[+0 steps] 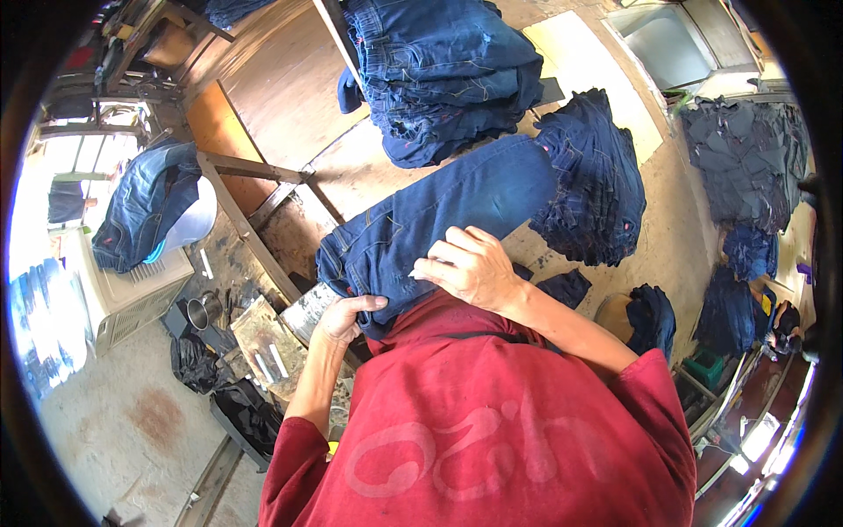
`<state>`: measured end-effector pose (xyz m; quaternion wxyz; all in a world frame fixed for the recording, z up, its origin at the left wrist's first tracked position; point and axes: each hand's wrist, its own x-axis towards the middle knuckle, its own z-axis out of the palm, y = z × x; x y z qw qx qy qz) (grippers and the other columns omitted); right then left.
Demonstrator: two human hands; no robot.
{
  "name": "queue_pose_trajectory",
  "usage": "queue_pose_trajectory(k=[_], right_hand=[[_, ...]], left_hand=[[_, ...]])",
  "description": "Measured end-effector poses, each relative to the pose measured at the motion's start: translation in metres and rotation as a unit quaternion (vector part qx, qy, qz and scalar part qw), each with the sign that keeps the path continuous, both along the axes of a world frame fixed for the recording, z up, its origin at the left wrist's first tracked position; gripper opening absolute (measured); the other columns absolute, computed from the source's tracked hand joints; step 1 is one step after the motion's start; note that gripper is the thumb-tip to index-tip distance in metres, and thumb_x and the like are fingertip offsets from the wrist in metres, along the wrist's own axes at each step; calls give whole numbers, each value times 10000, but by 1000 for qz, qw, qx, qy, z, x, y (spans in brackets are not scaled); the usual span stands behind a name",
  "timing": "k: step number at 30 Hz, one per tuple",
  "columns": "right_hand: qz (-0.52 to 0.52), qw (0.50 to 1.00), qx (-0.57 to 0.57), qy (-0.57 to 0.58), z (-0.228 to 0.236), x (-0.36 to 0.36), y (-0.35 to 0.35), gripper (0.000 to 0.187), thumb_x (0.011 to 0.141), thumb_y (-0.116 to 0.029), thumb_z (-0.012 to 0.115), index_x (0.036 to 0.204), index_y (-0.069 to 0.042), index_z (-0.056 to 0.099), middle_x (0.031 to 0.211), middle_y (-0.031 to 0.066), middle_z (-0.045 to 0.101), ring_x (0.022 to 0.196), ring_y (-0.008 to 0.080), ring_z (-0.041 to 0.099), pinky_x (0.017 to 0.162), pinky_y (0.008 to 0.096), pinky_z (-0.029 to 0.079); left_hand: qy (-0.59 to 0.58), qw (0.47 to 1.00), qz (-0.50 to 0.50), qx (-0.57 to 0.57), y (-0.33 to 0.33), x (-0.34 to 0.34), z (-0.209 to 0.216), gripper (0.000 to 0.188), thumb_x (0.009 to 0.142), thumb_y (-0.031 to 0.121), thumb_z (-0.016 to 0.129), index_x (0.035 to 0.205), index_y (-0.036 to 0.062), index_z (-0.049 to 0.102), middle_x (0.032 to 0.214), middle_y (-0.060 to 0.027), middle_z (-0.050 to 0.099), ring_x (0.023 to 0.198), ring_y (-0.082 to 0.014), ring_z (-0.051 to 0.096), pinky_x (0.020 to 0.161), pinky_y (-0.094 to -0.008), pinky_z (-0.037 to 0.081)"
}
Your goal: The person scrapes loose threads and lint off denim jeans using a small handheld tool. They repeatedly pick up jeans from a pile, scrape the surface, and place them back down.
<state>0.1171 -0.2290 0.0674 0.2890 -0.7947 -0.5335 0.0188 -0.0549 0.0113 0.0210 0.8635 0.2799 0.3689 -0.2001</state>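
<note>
A pair of dark blue jeans [439,206] lies stretched out in front of me, running from my lap toward the far right, its end smooth and rounded as if over a form. Whatever supports it is hidden. My left hand [344,318] grips the jeans near the waistband, thumb on top and fingers underneath. Just above the cloth, my right hand [472,270] is closed in a pinch. A small whitish piece [416,274] shows at its fingertips; its kind cannot be made out.
A thick pile of jeans [452,70] stands beyond, with another heap [597,180] to its right. Jeans [149,206] also hang over a pale appliance at left. A metal mug [205,309] sits on a cluttered low surface. Dark cloth pieces [746,154] lie at far right.
</note>
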Motion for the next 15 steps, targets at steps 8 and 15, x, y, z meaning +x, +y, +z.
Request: queue_pose_trajectory(k=[8,15], right_hand=[[-4,1000,15,6,1,10,9,63,930,-285,740,963,-232,747,863,-54,608,890,168,620,751,347,500],[38,999,0,-18,4,12,20,125,916,-288,730,1027,-236,755,887,-47,616,894,177,622,735,351,500]], left_hand=[[14,1000,15,13,-5,-4,-5,555,839,-100,700,1391,-104,649,1265,-222,779,1083,-310,796,1015,-419,646],[-6,999,34,-4,-5,-4,-3,574,818,-136,739,1385,-79,669,1283,-183,776,1124,-298,773,1055,-436,613]])
